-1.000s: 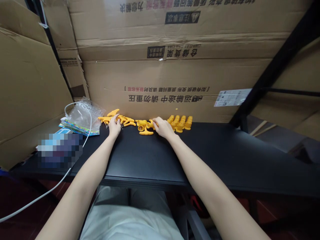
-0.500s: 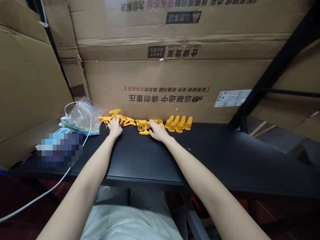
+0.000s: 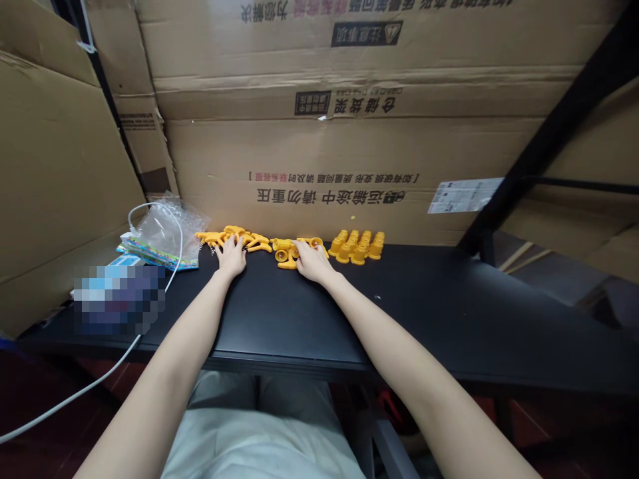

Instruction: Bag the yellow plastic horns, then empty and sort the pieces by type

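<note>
My left hand lies over a pile of yellow curved plastic pieces at the back of the black table. Its fingers are spread and touch the near side of the pile. Small thin coils or chains, too small to make out, show at the pile's edge. My right hand rests on a second group of yellow parts, with fingers apart and partly hiding them. Among these are a hollow yellow cup-like piece and a yellow T-shaped handle piece.
Several yellow cup-like pieces stand upright in rows right of my right hand. At left lie a clear plastic bag, a blurred-out item and a white cable. A cardboard wall closes the back of the black table.
A yellow curved piece that stuck up above the left pile now lies lower on it. My left hand's fingers have spread. My right hand has hardly moved.
</note>
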Tool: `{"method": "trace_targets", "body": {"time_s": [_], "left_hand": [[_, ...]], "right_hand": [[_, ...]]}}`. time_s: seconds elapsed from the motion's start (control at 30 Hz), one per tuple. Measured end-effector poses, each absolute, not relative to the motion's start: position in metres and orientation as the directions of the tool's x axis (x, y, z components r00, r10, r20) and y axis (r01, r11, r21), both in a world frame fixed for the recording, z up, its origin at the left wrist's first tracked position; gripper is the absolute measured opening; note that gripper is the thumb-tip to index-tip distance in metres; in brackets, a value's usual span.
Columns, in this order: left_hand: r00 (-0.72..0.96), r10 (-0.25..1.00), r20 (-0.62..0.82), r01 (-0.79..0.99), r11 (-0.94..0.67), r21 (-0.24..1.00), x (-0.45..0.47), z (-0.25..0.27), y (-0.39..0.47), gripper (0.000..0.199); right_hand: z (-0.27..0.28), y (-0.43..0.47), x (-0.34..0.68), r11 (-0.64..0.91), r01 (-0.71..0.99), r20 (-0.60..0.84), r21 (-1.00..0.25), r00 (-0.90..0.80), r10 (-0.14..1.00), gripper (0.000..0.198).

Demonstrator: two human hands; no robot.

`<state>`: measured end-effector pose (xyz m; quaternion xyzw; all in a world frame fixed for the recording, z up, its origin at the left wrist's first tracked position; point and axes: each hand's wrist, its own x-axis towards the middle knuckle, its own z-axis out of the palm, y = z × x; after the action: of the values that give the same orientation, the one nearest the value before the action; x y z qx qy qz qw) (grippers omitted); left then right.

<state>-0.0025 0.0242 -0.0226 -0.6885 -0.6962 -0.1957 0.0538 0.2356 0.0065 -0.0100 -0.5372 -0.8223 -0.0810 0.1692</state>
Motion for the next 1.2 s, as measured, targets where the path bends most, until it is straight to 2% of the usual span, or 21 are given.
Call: {"method": "trace_targets", "body": {"time_s": [0.27, 0.4, 0.53, 0.7, 0.8, 0.97, 1.1, 1.2], "left_hand": [[-0.082, 0.957, 0.277, 0.965, 0.007, 0.261, -0.003, -0.023, 0.025, 0.06], [-0.076, 0.956, 0.282, 0.968, 0.003, 0.251, -0.004, -0.023, 0.024, 0.061], [-0.069, 0.945, 0.319, 0.968, -0.014, 0.25, -0.005, -0.024, 0.025, 0.055], [-0.09, 0.913, 0.398, 0.955, -0.034, 0.294, -0.005, -0.025, 0.024, 0.054], [0.001, 0.863, 0.505, 0.946, -0.164, 0.279, -0.003, -0.022, 0.021, 0.059], [0.318, 0.682, 0.659, 0.829, -0.537, 0.155, 0.01, -0.012, 0.014, 0.064], [0.312, 0.666, 0.678, 0.802, -0.567, 0.187, 0.017, -0.008, 0.01, 0.049], [0.297, 0.714, 0.634, 0.808, -0.541, 0.231, 0.017, -0.006, 0.008, 0.04]], "right_hand": [[-0.004, -0.001, 0.232, 0.419, 0.908, 0.42, -0.003, -0.379, 0.825, 0.039], [-0.003, 0.0, 0.231, 0.413, 0.911, 0.482, -0.004, -0.36, 0.799, 0.029], [0.0, 0.001, 0.23, 0.46, 0.888, 0.61, -0.024, -0.351, 0.71, 0.025], [0.006, -0.001, 0.226, 0.574, 0.819, 0.762, -0.029, -0.354, 0.543, 0.024], [0.008, -0.003, 0.223, 0.63, 0.776, 0.806, -0.021, -0.36, 0.47, 0.024], [0.005, 0.0, 0.22, 0.766, 0.642, 0.766, 0.027, -0.506, 0.396, 0.02], [0.003, 0.003, 0.222, 0.792, 0.607, 0.727, 0.066, -0.573, 0.379, 0.019], [0.005, 0.002, 0.224, 0.752, 0.654, 0.696, 0.083, -0.578, 0.426, 0.017]]}}
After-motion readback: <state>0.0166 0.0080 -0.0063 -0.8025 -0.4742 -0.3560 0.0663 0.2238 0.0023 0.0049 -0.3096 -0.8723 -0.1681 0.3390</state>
